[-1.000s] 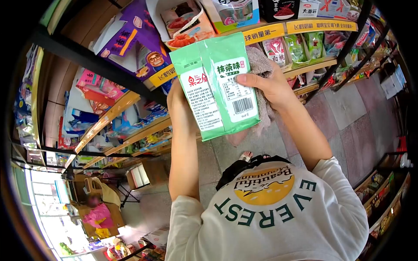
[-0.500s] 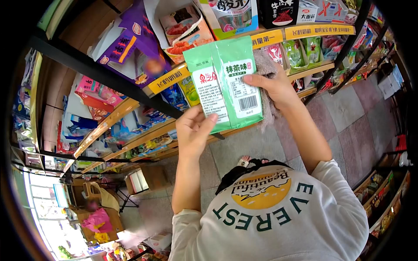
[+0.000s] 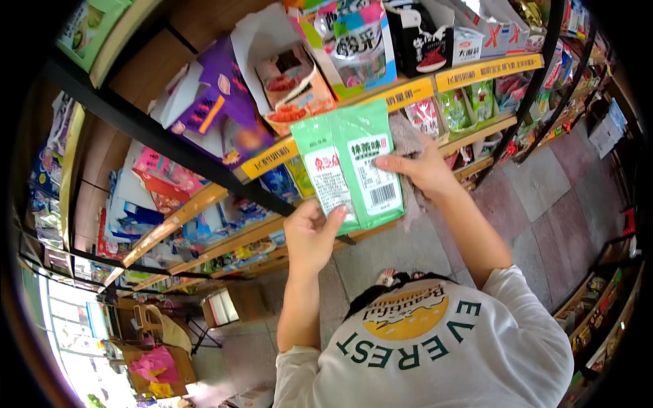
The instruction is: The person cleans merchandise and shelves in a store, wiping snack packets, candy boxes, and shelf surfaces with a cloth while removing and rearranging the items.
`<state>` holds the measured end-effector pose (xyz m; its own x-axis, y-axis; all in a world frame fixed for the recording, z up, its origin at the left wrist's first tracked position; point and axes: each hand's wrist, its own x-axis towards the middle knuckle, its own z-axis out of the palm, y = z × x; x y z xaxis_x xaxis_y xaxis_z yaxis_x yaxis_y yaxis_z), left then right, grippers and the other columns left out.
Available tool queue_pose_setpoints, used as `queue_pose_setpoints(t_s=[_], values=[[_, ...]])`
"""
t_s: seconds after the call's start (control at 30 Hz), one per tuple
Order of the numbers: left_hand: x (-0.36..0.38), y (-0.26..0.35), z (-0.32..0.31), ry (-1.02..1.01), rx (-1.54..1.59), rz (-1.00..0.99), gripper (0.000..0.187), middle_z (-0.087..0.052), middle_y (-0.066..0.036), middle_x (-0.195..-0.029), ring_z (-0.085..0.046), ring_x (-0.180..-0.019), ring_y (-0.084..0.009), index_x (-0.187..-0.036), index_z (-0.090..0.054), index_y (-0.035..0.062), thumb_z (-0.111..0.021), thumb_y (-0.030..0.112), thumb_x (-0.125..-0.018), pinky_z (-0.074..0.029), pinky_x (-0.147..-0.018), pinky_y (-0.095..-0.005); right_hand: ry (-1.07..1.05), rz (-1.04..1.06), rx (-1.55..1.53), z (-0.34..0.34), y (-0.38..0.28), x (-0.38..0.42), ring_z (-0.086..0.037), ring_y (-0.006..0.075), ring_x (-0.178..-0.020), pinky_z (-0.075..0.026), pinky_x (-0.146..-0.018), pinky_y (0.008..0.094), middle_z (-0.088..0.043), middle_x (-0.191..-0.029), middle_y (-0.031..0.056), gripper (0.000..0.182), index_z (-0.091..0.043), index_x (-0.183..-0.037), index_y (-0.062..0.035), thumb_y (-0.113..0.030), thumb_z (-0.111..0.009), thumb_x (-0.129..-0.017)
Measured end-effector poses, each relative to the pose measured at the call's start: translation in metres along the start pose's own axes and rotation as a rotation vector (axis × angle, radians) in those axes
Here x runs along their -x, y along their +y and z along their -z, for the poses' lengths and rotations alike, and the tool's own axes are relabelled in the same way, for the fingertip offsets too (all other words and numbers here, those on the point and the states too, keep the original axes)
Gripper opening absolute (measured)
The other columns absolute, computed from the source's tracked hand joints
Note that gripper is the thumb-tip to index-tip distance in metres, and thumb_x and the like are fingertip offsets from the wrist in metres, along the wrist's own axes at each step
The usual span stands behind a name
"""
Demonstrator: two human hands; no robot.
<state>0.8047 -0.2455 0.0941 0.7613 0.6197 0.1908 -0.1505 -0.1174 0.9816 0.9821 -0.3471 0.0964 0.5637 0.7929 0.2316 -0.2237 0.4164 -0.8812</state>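
Note:
A green snack packet (image 3: 348, 126) is held upright by both hands, its printed back with white text panels and a barcode facing me. My left hand (image 3: 311, 233) pinches its lower left corner, thumb in front and fingers behind. On the right edge lies the thumb of my right hand (image 3: 427, 168); the other fingers are hidden behind. A grey-brown cloth (image 3: 406, 133) is bunched behind the packet in that same right hand and hangs down along its edge.
A snack shelf with a yellow label strip (image 3: 486, 72) stands just beyond the packet. On it are a purple box (image 3: 216, 88), an orange box (image 3: 299, 102) and a colourful pouch (image 3: 357, 51). A cardboard box (image 3: 238, 304) is on the tiled floor (image 3: 388, 255) at lower left.
The packet and both hands sit lower in view, and the shelf has also shifted down a little. More of the pouch and label strip shows above the packet. Both grips stay the same.

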Motion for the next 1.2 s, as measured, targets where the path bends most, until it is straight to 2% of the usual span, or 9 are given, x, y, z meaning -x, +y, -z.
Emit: queue_pose_setpoints(t_s=[0.33,0.4,0.5,0.73,0.83,0.87,0.9,1.03,1.2], values=[[-0.006,0.003,0.017,0.169,-0.381,-0.057,0.012,-0.06,-0.002,-0.079,-0.051,-0.069,-0.0047,-0.088,-0.057,-0.003,-0.06,0.002,-0.078,-0.042,-0.06,-0.0196,0.192,0.158,0.11,0.019,-0.002,0.002,-0.052,0.0168,-0.096,-0.041,-0.084,0.0303,-0.054,-0.103,0.008,0.064,-0.044,-0.114,0.0014,-0.015,-0.076,-0.061],[-0.007,0.017,0.006,0.338,-0.264,-0.262,0.01,-0.06,-0.002,-0.078,-0.053,-0.072,-0.0067,-0.086,-0.057,-0.003,-0.059,0.0,-0.077,-0.043,-0.06,-0.0214,0.205,0.261,0.139,0.007,-0.007,0.011,-0.051,0.0178,-0.097,-0.039,-0.086,0.0313,-0.052,-0.105,0.0083,0.074,-0.038,-0.119,0.0009,-0.018,-0.078,-0.059],[-0.01,0.028,-0.021,0.303,-0.913,-0.71,0.023,-0.06,-0.011,-0.078,-0.059,-0.061,-0.0203,-0.086,-0.058,0.0033,-0.066,0.006,-0.065,-0.047,-0.054,-0.0262,0.109,0.396,0.078,-0.031,-0.001,0.019,-0.049,0.0175,-0.099,-0.038,-0.088,0.0309,-0.05,-0.109,0.0101,0.085,-0.031,-0.123,0.0008,-0.02,-0.08,-0.057],[-0.04,0.115,-0.009,-0.173,-1.128,-0.836,0.046,-0.056,-0.011,-0.099,-0.055,-0.093,-0.0269,-0.096,-0.059,0.0053,-0.073,0.031,-0.062,-0.046,-0.08,-0.033,0.198,0.238,-0.002,-0.014,-0.022,0.011,-0.052,0.0127,-0.091,-0.042,-0.078,0.0252,-0.054,-0.103,0.0083,0.038,-0.042,-0.115,0.0021,-0.006,-0.056,-0.081],[-0.089,0.209,0.037,0.316,-1.241,-1.157,0.04,-0.056,-0.015,-0.098,-0.055,-0.092,-0.0256,-0.097,-0.056,0.0006,-0.069,0.018,-0.064,-0.044,-0.079,-0.0341,0.222,0.288,0.035,0.006,-0.03,0.017,-0.052,0.0131,-0.091,-0.042,-0.079,0.0259,-0.055,-0.103,0.008,0.036,-0.044,-0.113,0.0024,-0.007,-0.057,-0.08],[-0.096,0.243,0.037,0.445,-0.984,-0.817,0.034,-0.059,-0.013,-0.091,-0.057,-0.084,-0.0228,-0.094,-0.057,0.0,-0.068,0.019,-0.067,-0.046,-0.074,-0.0322,0.221,0.29,0.041,0.012,-0.03,0.018,-0.052,0.0131,-0.091,-0.042,-0.079,0.0259,-0.055,-0.103,0.008,0.036,-0.044,-0.113,0.0024,-0.007,-0.057,-0.08],[-0.13,0.259,0.064,0.795,-1.162,-1.102,0.034,-0.061,-0.012,-0.085,-0.058,-0.079,-0.0213,-0.093,-0.058,-0.0005,-0.067,0.022,-0.07,-0.046,-0.072,-0.0312,0.256,0.295,0.053,0.019,-0.029,0.02,-0.052,0.0132,-0.091,-0.042,-0.079,0.026,-0.054,-0.104,0.008,0.037,-0.044,-0.113,0.0026,-0.007,-0.058,-0.08],[-0.175,0.308,0.067,0.805,-1.099,-0.759,0.041,-0.061,-0.014,-0.084,-0.059,-0.077,-0.0221,-0.091,-0.056,-0.0006,-0.067,0.031,-0.067,-0.046,-0.068,-0.0302,0.327,0.307,0.08,0.025,-0.035,0.03,-0.051,0.0134,-0.092,-0.041,-0.08,0.0261,-0.054,-0.104,0.008,0.043,-0.043,-0.115,0.0031,-0.006,-0.061,-0.077],[-0.209,0.315,0.081,0.893,-1.065,-0.735,0.039,-0.059,-0.02,-0.082,-0.057,-0.079,-0.0333,-0.095,-0.048,0.0023,-0.063,0.022,-0.065,-0.045,-0.072,-0.0384,0.416,0.329,0.059,0.046,-0.042,0.05,-0.051,0.0146,-0.093,-0.04,-0.081,0.0268,-0.053,-0.105,0.0082,0.046,-0.041,-0.117,0.0032,-0.007,-0.061,-0.077]])
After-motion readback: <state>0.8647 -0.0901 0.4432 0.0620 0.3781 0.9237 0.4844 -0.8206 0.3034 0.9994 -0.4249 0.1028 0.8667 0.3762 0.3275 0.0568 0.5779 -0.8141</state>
